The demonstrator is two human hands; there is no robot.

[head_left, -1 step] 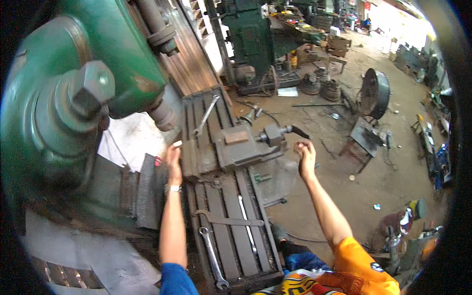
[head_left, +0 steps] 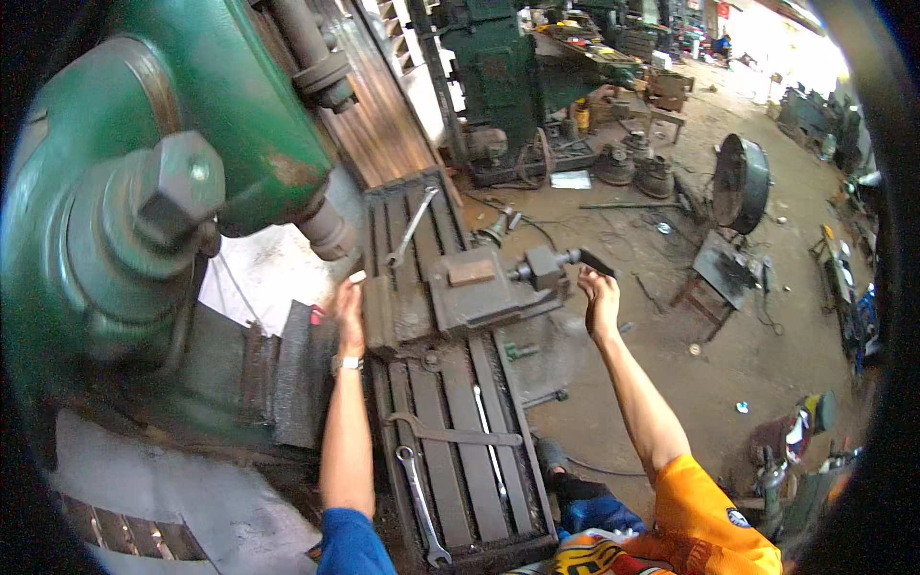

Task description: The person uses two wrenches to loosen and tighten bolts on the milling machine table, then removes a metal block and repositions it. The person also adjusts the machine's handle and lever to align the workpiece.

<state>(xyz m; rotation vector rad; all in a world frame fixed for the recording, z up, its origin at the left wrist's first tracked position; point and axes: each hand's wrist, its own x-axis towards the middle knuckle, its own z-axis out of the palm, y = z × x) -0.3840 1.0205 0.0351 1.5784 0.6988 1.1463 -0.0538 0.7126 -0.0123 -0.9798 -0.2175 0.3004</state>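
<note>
A grey machine vise [head_left: 470, 292] with a block-shaped, brownish piece [head_left: 471, 274] on top is mounted on a slotted machine table [head_left: 450, 484]. My left hand [head_left: 351, 321] is beside the vise's left end, fingers stretched out and apart from any grip. Something small and white [head_left: 357, 277] shows at a fingertip; whether it is a wrapping or a loose piece is unclear. At the vise's right end, the fingers of my right hand [head_left: 601, 302] curl at the tip of the black vise handle [head_left: 596, 261], partly hiding their contact.
A combination wrench [head_left: 422, 503], a flat hook spanner [head_left: 450, 433] and a thin wrench [head_left: 489, 441] lie on the near table; another wrench [head_left: 414, 228] lies beyond the vise. A green machine head [head_left: 230, 105] overhangs the left. A round drum-like part [head_left: 741, 184] stands on the floor.
The view has shifted slightly, so the machine table and vise appear farther right. My right hand's fingers have come up closer to the handle's tip. My left hand remains beside the vise.
</note>
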